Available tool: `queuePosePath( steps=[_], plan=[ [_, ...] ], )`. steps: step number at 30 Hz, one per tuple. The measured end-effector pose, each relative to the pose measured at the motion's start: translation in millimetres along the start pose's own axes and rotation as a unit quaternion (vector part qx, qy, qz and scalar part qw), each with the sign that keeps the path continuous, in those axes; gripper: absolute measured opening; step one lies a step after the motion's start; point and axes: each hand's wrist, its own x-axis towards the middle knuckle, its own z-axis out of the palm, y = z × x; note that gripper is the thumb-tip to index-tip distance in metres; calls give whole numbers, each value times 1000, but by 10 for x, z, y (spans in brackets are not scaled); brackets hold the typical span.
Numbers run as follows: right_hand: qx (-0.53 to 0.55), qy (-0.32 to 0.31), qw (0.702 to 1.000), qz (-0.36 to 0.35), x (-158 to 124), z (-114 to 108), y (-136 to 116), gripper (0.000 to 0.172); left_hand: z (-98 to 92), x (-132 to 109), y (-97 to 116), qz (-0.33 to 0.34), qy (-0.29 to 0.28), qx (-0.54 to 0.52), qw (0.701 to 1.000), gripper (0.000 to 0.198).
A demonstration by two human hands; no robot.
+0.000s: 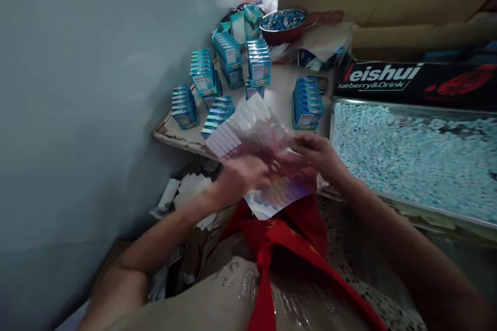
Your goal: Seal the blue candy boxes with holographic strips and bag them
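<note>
A shiny, see-through plastic sheet (256,116), perhaps a bag, spreads in front of my body above the table's near edge. White stripes show at its left side. My right hand (315,152) pinches its right edge between thumb and fingers. My left hand (246,173) is over the lower left of the plastic. Motion smears those fingers, so their grip on it does not show. Just beyond the plastic, a row of small blue boxes (218,114) lies partly covered. Another blue row (307,103) stands beyond my right hand.
More blue box stacks (259,62) stand along the table (279,80) beside the wall. Behind them is a red bowl (281,33) of blue wrapped pieces. To the right, a metal tray (411,160) holds pale blue pieces, with a black printed box (419,80) behind it. Red cloth (287,232) covers my lap.
</note>
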Motion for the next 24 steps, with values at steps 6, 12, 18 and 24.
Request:
queuePosePath(
  steps=[6, 12, 18, 24],
  plan=[
    [162, 76, 979, 97, -169, -497, 152, 33, -240, 687, -848, -247, 151, -30, 957, 33],
    [65, 104, 989, 80, -409, -976, 140, 45, 27, 1453, -858, -202, 111, -126, 965, 20],
    [-234, 158, 955, -92, -276, -1490, -420, 75, 178, 2017, -702, -114, 34, -184, 976, 18],
    [-370, 114, 901, -196, 181, -1723, -757, 30, 215, 2251, -633, -53, 16, -215, 975, 18]
  ],
)
